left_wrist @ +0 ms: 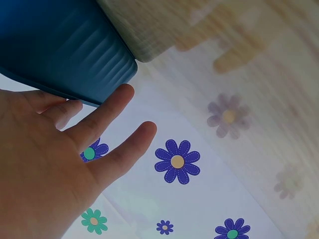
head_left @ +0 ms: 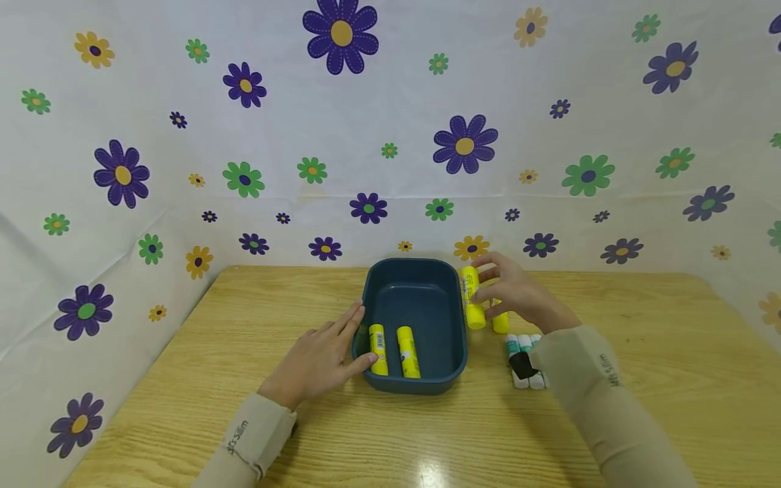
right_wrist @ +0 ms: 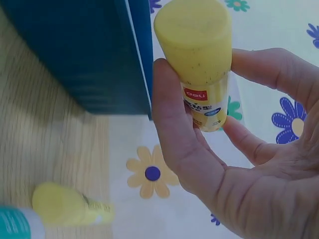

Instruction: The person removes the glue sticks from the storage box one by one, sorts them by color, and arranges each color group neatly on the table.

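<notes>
My right hand (head_left: 514,291) holds a yellow glue stick (head_left: 470,298) between thumb and fingers, just beside the right rim of a dark blue bin (head_left: 451,379). In the right wrist view the glue stick (right_wrist: 197,45) shows its wide yellow cap and a red "deli" label. My left hand (head_left: 320,359) touches the bin's left side with its fingers stretched out. Two yellow glue sticks, a left one (head_left: 378,349) and a right one (head_left: 408,352), lie inside at the near end. Partly behind the right hand, another yellow glue stick (head_left: 500,322) is on the table.
Several white cylinders with teal ends (head_left: 518,344), a black piece across them, lie right of the bin, partly covered by the right sleeve. The wooden table (head_left: 268,291) meets a flower-patterned cloth (head_left: 390,122) at the back and left.
</notes>
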Available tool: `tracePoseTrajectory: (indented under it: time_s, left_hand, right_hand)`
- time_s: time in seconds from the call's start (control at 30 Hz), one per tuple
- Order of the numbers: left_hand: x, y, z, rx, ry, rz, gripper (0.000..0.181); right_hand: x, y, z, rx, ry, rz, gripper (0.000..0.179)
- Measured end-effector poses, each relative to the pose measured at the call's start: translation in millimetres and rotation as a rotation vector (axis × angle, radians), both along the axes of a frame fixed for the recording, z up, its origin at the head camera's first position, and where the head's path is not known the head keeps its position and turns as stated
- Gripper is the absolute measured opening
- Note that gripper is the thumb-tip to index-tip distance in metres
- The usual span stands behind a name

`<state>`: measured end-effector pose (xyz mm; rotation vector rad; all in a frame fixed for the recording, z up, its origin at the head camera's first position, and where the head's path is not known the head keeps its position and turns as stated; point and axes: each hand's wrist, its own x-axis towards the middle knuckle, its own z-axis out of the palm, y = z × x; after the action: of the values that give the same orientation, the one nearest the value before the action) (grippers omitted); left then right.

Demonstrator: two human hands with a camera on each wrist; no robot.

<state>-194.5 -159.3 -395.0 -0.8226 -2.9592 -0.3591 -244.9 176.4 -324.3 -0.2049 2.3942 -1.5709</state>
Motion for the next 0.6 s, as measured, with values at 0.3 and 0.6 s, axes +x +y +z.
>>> tracePoseTrajectory:
  time_s: [0.3,0.6]
  left_hand:
    - [0.7,-0.1,0.7,-0.001,0.000,0.004,0.086]
    - [0.9,0.7,1.2,-0.005,-0.004,0.000,0.085]
  right_hand:
    - [-1.1,16.8,-2.1,-0.009,-0.020,-0.005,0.071]
    - [-3.7,31.1,-11.0,0.002,-0.026,-0.024,0.070]
